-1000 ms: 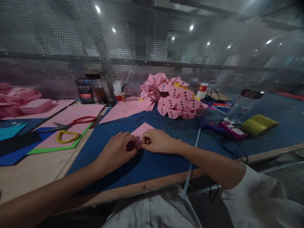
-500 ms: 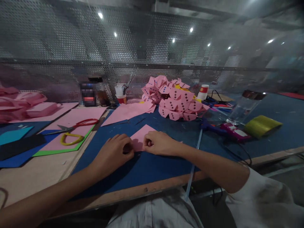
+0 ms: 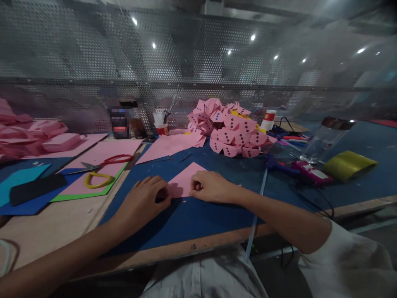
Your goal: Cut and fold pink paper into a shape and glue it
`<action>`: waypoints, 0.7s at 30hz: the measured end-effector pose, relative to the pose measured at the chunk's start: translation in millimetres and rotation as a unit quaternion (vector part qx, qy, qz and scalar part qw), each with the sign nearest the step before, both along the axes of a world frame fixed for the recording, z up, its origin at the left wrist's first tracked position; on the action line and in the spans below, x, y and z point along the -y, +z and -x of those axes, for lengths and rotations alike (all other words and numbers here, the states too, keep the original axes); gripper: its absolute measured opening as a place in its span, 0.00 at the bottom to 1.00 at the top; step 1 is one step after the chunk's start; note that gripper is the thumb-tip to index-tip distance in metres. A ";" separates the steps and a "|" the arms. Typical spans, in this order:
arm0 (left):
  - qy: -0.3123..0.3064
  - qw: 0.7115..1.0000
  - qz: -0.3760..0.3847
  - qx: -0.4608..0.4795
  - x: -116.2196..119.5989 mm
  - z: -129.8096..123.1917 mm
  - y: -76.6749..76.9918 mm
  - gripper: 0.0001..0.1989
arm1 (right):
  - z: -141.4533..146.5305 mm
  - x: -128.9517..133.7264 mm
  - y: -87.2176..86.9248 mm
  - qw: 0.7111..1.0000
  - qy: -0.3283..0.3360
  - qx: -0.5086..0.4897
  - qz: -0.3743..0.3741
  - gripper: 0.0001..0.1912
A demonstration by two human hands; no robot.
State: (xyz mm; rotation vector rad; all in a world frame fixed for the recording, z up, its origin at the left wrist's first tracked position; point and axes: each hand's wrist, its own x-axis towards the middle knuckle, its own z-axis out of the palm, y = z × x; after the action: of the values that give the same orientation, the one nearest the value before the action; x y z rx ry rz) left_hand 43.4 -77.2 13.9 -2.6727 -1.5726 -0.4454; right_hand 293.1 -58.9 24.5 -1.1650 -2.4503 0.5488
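Observation:
A folded piece of pink paper point(image 3: 181, 184) lies on the blue table mat in front of me, its pointed corner facing away. My left hand point(image 3: 148, 195) is at its left side, fingers curled and thumb tip bent in towards the index finger at the paper's edge; the left corner is hidden behind it. My right hand point(image 3: 214, 187) rests on the paper's right side, with thumb and fingers pinched together. Beyond the hands lie flat pink sheets point(image 3: 169, 147) and a heap of folded pink paper pieces point(image 3: 234, 130) with dark diamond marks.
To the left, scissors point(image 3: 101, 164) and a yellow ring-shaped handle point(image 3: 97, 180) lie on coloured sheets. At right are a blue tool point(image 3: 281, 165) with a pale strip over the table edge, a yellow roll point(image 3: 350, 165) and a clear bottle point(image 3: 325, 138). Paper cups point(image 3: 269, 120) stand behind.
My left hand has shifted slightly left along the paper, while the right hand stays pinched in nearly the same place. The view has swung a little to the left.

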 end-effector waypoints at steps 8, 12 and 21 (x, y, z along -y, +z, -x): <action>0.008 1.000 0.000 0.000 3.0 8.1 0.0 0.05 | -0.6 -1.0 -2.0 1.000 0.001 -0.005 -0.002 0.04; 0.007 1.000 -0.002 0.018 4.2 9.6 0.2 0.06 | 0.3 -0.1 -1.3 1.000 -0.001 0.001 0.003 0.05; 0.008 1.000 0.005 0.027 4.3 12.3 -0.2 0.06 | 0.9 0.2 0.2 1.000 -0.008 0.013 0.010 0.05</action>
State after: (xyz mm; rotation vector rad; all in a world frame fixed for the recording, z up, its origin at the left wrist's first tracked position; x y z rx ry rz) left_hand 31.1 -81.4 13.7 -2.6755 -1.6138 -0.5133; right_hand 292.3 -59.1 24.7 -1.2050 -2.4606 0.5584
